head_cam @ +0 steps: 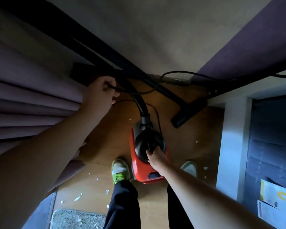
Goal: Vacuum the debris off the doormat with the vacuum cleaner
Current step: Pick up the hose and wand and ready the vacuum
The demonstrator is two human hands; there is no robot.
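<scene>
On wooden floor between person's feet: red-and-black canister vacuum cleaner (145, 156) | right hand (156, 157) closed on its black top handle | left hand (99, 93) grips thin black cord (139, 92) by purple curtain (31, 100) | grey shaggy doormat (76, 219) bottom-left behind feet, pale paper scraps (78, 198) nearby.

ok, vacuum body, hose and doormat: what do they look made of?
Vacuum body: likely moulded plastic, glossy red shell with a black dome top. Hose: black ribbed flexible plastic, ridges visible. Doormat: looks like shaggy grey textile pile, pale scraps caught in it; fibre type unclear.
</scene>
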